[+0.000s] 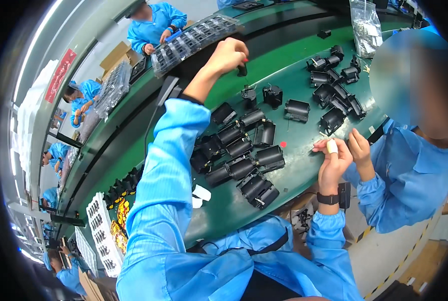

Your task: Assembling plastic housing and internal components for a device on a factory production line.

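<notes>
My left hand (228,55) reaches out over the far side of the green table, its fingers closed on a small black plastic part (242,69). Just below it, two black housings (272,95) stand upright. My right hand (333,165) is raised at the near right edge, with a pale finger cot on one finger. Its fingers are drawn together; whatever they hold is too small to make out. Between my arms lie several black curved plastic housings (270,156), in a loose cluster. A co-worker's hand (360,150) is right beside my right hand.
More black housings (333,95) are heaped at the right, near a clear bag of small parts (367,31). White scraps (201,192) lie beside my left sleeve. At the left are a white tray (103,236) and yellow-black pieces (118,226). Clear trays (196,41) line the far shelf.
</notes>
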A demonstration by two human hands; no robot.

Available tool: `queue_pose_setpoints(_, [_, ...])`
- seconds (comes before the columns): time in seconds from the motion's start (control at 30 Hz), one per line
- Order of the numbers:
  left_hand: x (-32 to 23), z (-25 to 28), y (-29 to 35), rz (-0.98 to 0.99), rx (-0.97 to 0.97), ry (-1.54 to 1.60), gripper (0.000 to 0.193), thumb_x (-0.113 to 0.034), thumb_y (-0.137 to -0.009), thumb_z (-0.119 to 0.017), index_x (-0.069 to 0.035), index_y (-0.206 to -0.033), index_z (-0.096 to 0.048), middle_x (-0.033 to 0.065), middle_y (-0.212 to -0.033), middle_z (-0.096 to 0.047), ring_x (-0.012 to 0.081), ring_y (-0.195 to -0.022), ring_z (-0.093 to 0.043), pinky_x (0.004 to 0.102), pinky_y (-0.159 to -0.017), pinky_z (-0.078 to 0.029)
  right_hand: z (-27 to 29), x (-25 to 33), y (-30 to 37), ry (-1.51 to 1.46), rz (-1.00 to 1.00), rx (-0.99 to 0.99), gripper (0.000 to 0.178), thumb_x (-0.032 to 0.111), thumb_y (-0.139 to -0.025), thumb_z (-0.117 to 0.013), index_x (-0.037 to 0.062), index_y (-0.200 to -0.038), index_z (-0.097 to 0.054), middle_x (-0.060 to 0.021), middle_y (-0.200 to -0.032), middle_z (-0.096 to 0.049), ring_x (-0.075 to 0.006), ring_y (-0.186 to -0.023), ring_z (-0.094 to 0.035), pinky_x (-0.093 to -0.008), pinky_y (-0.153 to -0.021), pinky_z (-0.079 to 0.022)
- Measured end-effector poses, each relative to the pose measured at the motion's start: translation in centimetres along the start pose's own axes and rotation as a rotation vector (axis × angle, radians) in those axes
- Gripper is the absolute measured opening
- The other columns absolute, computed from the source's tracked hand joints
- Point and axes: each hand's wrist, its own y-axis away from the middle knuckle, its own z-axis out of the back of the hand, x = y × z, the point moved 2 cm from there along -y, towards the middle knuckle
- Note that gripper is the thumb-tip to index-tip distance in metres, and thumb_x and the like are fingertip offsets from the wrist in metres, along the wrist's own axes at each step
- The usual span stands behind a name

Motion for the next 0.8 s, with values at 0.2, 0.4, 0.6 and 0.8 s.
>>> queue_pose_setpoints(0.2, [8.0, -1.7, -3.5, 0.158, -0.369, -0.425, 0.049, -0.036, -0.075, -0.076, 0.006, -0.101, -0.071, 0.0279, -0.097, -0.070, 0.0392, -0.095, -0.069, 0.0451, -0.088, -0.053, -0.1, -0.2, 0.5, 0.120, 0.009, 0.018, 0.014, 0.003, -0.097, -0.053, -0.0046, -0.088, -0.059, -0.0122, -0.080, -0.066, -0.0202, -0.072, -0.066, -0.0324, -0.065, -0.058])
queue_pose_setpoints(0.4, [10.8, -3.7, -3.4, 0.129, -0.236, -0.488, 0.051, -0.026, -0.066, -0.083, 0.004, -0.103, -0.067, 0.0271, -0.103, -0.069, 0.0403, -0.100, -0.067, 0.0449, -0.088, -0.054, -0.2, -0.6, 0.6, 0.087, -0.014, 0.030, 0.012, 0.002, -0.095, -0.054, -0.0060, -0.089, -0.060, -0.0139, -0.079, -0.067, -0.0185, -0.068, -0.065, -0.0295, -0.065, -0.055])
queue_pose_setpoints(0.6, [2.3, -6.4, -0.9, -0.194, -0.230, -0.315, 0.060, -0.032, -0.069, -0.085, 0.004, -0.112, -0.066, 0.0241, -0.099, -0.070, 0.0359, -0.094, -0.069, 0.0411, -0.083, -0.054, -0.2, 0.0, 0.9, 0.189, 0.021, 0.035, 0.010, 0.002, -0.094, -0.055, -0.0064, -0.090, -0.061, -0.0121, -0.078, -0.068, -0.0166, -0.069, -0.065, -0.0277, -0.065, -0.054])
queue_pose_setpoints(0.8, [0.6, -9.3, -0.8, -0.150, 0.101, -0.344, 0.067, -0.042, -0.076, -0.080, 0.006, -0.119, -0.062, 0.0257, -0.104, -0.068, 0.0371, -0.099, -0.067, 0.0409, -0.087, -0.052, -0.6, -0.8, 1.6, 0.306, 0.037, 0.132, 0.007, 0.002, -0.092, -0.062, -0.0049, -0.091, -0.062, -0.0054, -0.077, -0.067, -0.0100, -0.070, -0.065, -0.0234, -0.063, -0.054])
